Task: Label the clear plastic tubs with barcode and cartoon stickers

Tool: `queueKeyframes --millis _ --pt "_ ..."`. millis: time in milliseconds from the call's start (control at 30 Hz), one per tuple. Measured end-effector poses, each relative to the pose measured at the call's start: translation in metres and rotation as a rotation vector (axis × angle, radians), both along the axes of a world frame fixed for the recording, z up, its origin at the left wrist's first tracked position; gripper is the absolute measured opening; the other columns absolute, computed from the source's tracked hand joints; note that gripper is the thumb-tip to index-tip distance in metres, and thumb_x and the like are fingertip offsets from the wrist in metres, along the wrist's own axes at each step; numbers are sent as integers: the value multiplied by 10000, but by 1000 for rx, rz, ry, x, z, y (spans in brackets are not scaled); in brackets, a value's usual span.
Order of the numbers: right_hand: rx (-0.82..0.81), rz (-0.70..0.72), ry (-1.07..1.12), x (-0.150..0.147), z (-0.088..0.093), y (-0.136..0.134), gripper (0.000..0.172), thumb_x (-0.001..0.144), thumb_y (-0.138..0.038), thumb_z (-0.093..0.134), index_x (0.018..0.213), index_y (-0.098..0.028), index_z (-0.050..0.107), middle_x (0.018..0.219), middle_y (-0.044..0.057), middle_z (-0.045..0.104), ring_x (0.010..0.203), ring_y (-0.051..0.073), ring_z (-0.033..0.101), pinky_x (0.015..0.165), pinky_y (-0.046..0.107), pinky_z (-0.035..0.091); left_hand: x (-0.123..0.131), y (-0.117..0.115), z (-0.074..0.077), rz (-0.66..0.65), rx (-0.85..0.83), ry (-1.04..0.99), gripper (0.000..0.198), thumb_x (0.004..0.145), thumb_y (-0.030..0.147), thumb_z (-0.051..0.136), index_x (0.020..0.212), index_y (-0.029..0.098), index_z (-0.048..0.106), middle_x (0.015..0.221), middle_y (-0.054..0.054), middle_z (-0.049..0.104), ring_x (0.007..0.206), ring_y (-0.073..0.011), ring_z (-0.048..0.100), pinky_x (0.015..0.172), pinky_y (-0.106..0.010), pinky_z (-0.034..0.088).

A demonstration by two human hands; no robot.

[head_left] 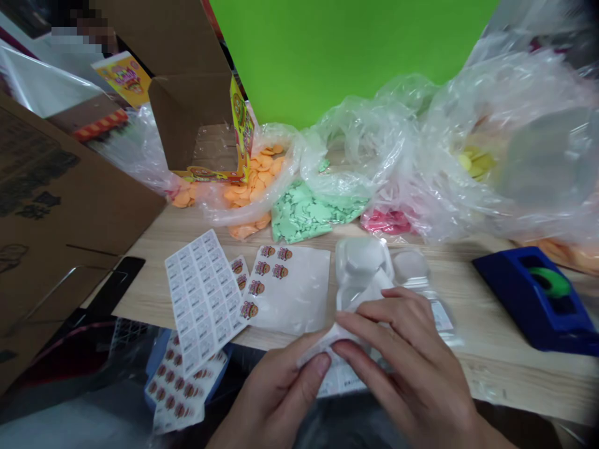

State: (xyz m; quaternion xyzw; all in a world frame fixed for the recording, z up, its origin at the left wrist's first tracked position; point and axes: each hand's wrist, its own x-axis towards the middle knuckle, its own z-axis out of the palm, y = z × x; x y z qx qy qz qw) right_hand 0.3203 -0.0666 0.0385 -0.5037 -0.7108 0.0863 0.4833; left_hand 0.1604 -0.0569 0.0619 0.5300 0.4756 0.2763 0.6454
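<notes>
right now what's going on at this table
A person is handling a clear plastic tray at the near edge of the table: the left hand pinches its front edge between thumb and fingers, and the right hand lies over it with fingers pressed flat. Beside it lie a sheet of burger stickers and a sheet of small labels. Behind are open bags of orange pieces, green pieces, pink pieces and yellow pieces, and a blue tape dispenser sits to the right.

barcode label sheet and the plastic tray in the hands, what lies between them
The burger sticker sheet, flat on the table left of the plastic tray, in the head view.
</notes>
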Motion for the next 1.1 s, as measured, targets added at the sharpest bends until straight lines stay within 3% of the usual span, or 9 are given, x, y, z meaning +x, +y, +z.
queueKeyframes --millis 200,367,433,500,600,733,867,1000,1100 --pt "95 -90 -132 -1 1 -7 112 844 -156 592 878 -188 694 797 8 702 745 112 621 919 339 352 -2 1 -2 -31 -45 -15 285 858 265 548 1124 279 651 1118 -15 671 1068 -240 578 968 -312 405" --pt "190 -105 -225 -6 -5 -11 257 913 -144 456 825 -195 692 808 6 715 761 113 642 921 327 402 -1 -1 -16 23 -321 -397 609 718 637 563 1079 158 668 1009 -105 693 1026 -319 583 898 -398 440" --pt "244 -34 -228 -8 -8 -9 242 894 -123 469 810 -174 691 769 18 707 732 124 642 847 311 464 -3 2 -20 63 -420 -519 671 724 691 497 1038 125 675 969 -128 693 995 -321 595 883 -411 438" --pt "235 86 -189 -9 -8 -7 214 858 -90 504 784 -167 690 744 20 695 724 122 637 789 272 497 -7 7 -20 80 -502 -568 527 812 580 492 1018 130 674 968 -118 689 967 -281 610 868 -371 437" --pt "11 258 -68 -3 -2 -5 192 837 -105 528 768 -197 682 839 21 678 810 120 628 804 255 508 -12 13 -19 64 -557 -550 263 867 340 530 1045 182 641 929 -63 693 861 -176 633 749 -235 447" --pt "-364 454 162 11 9 -1 142 837 -148 554 735 -191 644 917 42 635 934 112 609 818 206 516 -10 9 -20 67 -552 -679 324 787 450 617 1007 215 581 1032 -55 642 891 -184 612 750 -248 448" --pt "-458 504 253 17 14 3 114 840 -195 571 751 -177 640 976 58 631 1037 110 588 865 177 496 -8 4 -23 108 -514 -675 424 693 475 707 999 234 537 1278 -66 508 1149 -265 497 888 -319 403" --pt "-492 629 219 23 16 3 161 858 -272 550 734 -203 624 1118 44 610 1121 138 551 904 244 495 -13 4 -25 65 -536 -614 273 753 327 686 968 232 546 1176 -46 585 1026 -211 582 811 -266 430" --pt "-446 532 399 30 9 -2 109 902 -221 474 928 -202 578 1093 48 627 1041 133 601 823 228 543 -15 2 -26 103 -515 -601 419 724 373 711 1086 240 548 1039 -46 644 892 -183 626 784 -256 449"
